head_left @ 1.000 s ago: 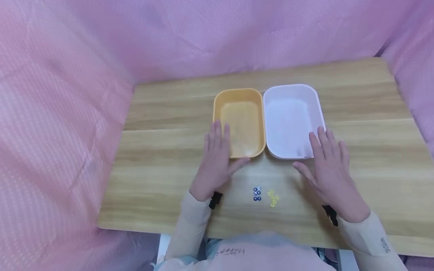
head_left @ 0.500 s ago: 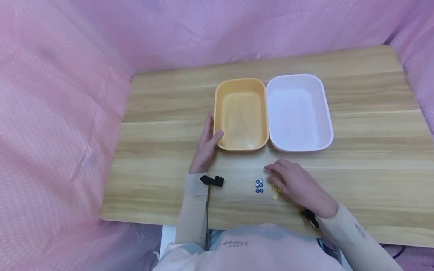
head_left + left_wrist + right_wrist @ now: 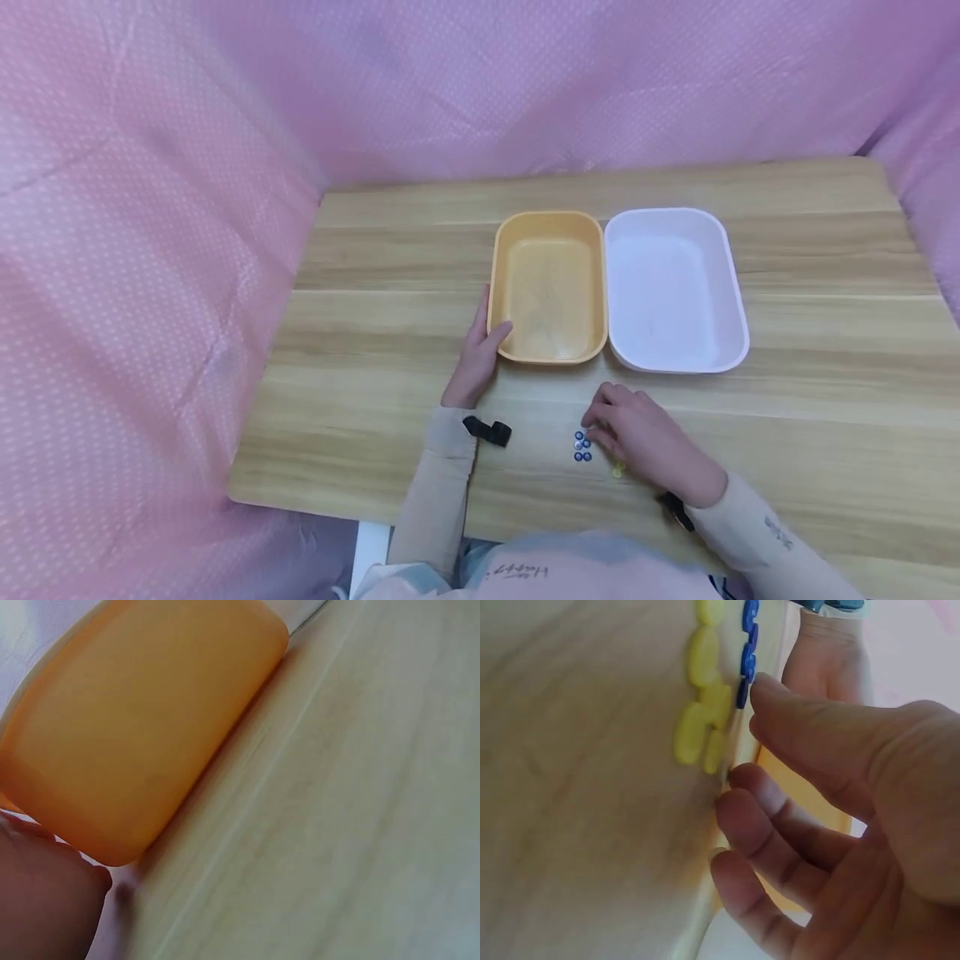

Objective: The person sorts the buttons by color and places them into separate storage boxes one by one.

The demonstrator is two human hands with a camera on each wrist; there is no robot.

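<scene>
My left hand (image 3: 476,363) holds the orange plastic bin (image 3: 551,292) at its near left corner, thumb over the rim and fingers along the outer wall. In the left wrist view, part of that hand (image 3: 45,896) shows beside the bin's side (image 3: 142,727). Low over the table, my right hand (image 3: 651,437) has its fingertips at a small cluster of blue buttons (image 3: 578,457). From the right wrist, its thumb and bent fingers (image 3: 754,825) stand apart, with a gap between. Yellow buttons (image 3: 703,656) lie beside the blue ones, partly hidden under this hand in the head view.
A white plastic bin (image 3: 675,292) stands right against the orange one's right side. Both sit on a wood-grain table (image 3: 375,350), behind the buttons. Pink sheeting (image 3: 525,83) hangs along the table's back and sides.
The left hand went from flat over the orange bin to holding its corner. My right hand came from near the white bin to the buttons, then shifted slightly toward the blue ones.
</scene>
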